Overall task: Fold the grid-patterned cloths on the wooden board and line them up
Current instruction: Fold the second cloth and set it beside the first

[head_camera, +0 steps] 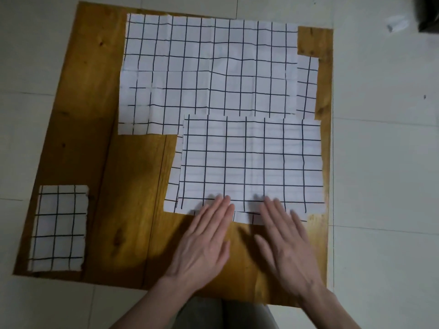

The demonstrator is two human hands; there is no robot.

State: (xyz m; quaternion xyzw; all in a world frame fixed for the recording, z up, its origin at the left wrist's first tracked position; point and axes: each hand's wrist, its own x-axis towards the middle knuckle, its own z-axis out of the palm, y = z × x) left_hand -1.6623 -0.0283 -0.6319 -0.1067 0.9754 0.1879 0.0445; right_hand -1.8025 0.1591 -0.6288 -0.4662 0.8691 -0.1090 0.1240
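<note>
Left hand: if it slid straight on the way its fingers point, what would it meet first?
The left hand points up and slightly right; its fingertips already lie on the near edge of the half-folded cloth, so it would travel across that cloth first, probably.

I see a wooden board [78,143] lying flat on a pale tiled floor [384,162]. A small folded cloth [59,227] sits at its lower left. A large spread cloth [209,67] covers the upper middle, and a half-folded cloth [251,162] overlaps it at centre right.
</note>
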